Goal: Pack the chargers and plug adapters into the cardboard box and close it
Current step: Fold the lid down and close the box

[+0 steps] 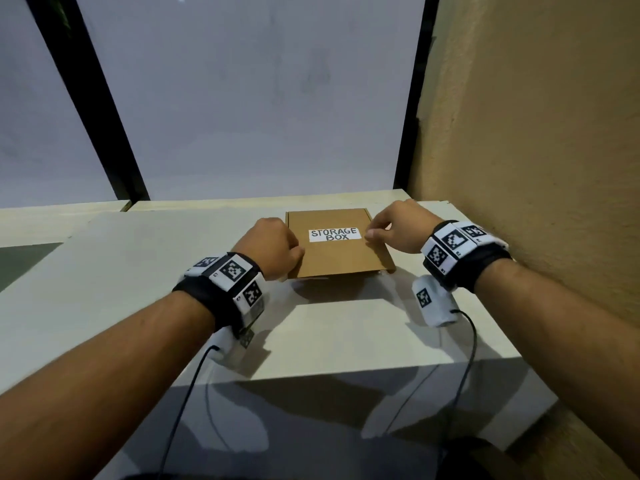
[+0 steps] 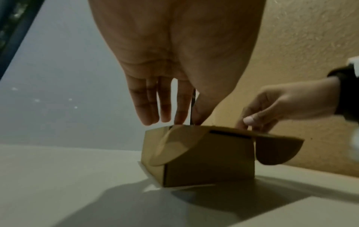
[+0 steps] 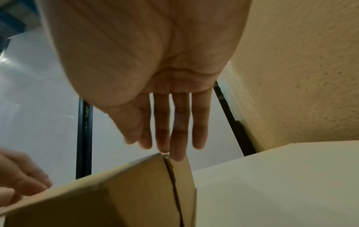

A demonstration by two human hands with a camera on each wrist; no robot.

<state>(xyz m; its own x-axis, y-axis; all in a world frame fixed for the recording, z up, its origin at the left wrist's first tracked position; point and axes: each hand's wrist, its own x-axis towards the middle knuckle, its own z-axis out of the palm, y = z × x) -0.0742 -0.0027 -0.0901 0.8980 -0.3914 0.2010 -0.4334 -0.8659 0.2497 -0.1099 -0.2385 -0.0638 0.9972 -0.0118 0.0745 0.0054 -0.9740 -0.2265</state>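
A pale surface (image 1: 145,271) is seen set against a frosted window (image 1: 242,98), with a textured tan wall (image 1: 536,133) on the right. The cardboard box (image 1: 337,258) is placed near the back of the surface, between the two arms, its lid down and its long axis running away from the person. A white label (image 1: 334,234) reading "STORAGE BOX" is seen on the lid, upright to the viewer.

From the head view only the lid is visible. In the left wrist view the box (image 2: 209,159) is shown from the side: the lid is not fully seated, a dark slot remains along the front edge, and a rounded side flap (image 2: 277,152) is seen hanging outside the right wall, with another folded over the near left corner.

The left hand (image 1: 273,247) is placed at the lid's left edge; the fingers (image 2: 145,107) are extended downward, and the thumb and forefinger appear to pinch something thin there, though this is blurred. The right hand (image 1: 398,226) is held at the lid's right edge with fingers bent in the head view, while in the right wrist view the fingers (image 3: 178,138) are shown straight, one fingertip touching the box's top corner (image 3: 169,158).
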